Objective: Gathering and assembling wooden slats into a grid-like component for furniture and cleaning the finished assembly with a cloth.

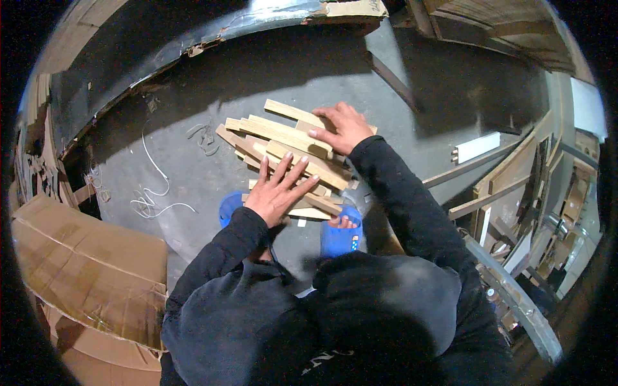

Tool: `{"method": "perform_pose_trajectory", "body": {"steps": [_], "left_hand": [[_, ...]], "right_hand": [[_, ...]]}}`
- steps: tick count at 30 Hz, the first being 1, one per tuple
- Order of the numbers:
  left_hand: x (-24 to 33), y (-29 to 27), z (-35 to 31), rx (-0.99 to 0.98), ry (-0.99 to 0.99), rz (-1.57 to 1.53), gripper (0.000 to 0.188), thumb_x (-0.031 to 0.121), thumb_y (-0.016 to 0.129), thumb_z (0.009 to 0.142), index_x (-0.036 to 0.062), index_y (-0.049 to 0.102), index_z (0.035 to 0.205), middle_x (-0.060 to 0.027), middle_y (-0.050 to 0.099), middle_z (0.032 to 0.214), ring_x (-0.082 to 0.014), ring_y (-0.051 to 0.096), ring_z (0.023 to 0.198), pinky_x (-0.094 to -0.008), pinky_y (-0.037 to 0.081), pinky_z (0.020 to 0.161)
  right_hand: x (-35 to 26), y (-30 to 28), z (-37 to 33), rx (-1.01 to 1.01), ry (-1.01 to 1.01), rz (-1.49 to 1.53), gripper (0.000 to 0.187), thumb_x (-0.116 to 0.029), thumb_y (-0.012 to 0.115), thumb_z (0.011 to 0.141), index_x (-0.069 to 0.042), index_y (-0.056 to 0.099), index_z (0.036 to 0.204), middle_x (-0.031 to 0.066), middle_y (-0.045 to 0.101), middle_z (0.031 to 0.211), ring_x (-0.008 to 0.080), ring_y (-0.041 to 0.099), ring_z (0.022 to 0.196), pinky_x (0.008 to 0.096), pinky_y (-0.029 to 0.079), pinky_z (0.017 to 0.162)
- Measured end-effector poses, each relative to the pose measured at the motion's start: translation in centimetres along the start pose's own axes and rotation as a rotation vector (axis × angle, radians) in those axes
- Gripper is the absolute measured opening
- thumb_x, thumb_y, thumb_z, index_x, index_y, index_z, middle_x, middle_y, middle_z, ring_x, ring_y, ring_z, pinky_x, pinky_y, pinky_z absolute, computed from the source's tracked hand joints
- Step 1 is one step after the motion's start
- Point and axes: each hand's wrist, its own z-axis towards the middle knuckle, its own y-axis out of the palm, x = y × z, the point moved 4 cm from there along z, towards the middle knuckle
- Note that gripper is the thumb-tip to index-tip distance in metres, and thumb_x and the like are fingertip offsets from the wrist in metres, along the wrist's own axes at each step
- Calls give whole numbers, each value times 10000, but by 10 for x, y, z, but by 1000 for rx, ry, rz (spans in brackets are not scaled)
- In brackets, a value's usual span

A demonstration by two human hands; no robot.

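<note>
A loose pile of pale wooden strips (290, 136) lies on the floor just in front of my feet, the strips roughly side by side and slanting down to the right. My left hand (277, 194) rests flat on the near strips with its fingers spread. At the far right of the pile, my right hand (346, 128) lies over the ends of some strips, thumb and fingers apart. Whether its fingertips press on the wood or only touch it is hard to see. Blue slippers (341, 239) are on my feet, close against the pile's near edge.
A large brown cardboard box (90, 257) stands at my left. White cord (158, 193) lies loose on the grey floor (212, 167). Boards and scrap pieces lean at the right, near a white bar (476, 147). A dark plank (393, 82) lies beyond the pile.
</note>
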Motion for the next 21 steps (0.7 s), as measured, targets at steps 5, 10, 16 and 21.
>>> {"method": "perform_pose_trajectory", "body": {"steps": [5, 10, 16, 21], "left_hand": [[-10, -2, 19, 290, 36, 47, 452, 224, 510, 770, 309, 446, 1209, -13, 307, 1356, -265, 211, 1296, -606, 134, 999], [-29, -24, 35, 423, -66, 128, 284, 232, 512, 762, 278, 553, 1039, -4, 352, 1328, -252, 184, 1309, -596, 44, 1005], [-27, -64, -11, 552, -98, -465, 345, 314, 718, 631, 66, 622, 851, -109, 571, 879, -284, 553, 803, -351, 445, 690], [-15, 39, -33, -194, -608, -1677, 396, 382, 615, 786, 11, 580, 922, -92, 590, 828, -176, 606, 745, -317, 496, 606]], "right_hand": [[-11, 1, 4, -12, 49, 103, 542, -508, 521, 785, -38, 557, 1051, 171, 504, 940, 315, 489, 926, 390, 381, 841], [-15, -5, 18, -56, -3, 168, 517, -456, 475, 833, -14, 520, 1096, 199, 494, 1050, 329, 447, 1014, 382, 345, 904], [-11, -11, 14, -101, 6, 86, 604, -499, 496, 811, -37, 460, 1198, 198, 487, 1050, 326, 460, 1002, 381, 368, 878], [-20, -1, 14, 100, -105, -27, 842, -588, 651, 597, -11, 456, 1179, 188, 481, 1054, 337, 463, 996, 427, 390, 853]]}}
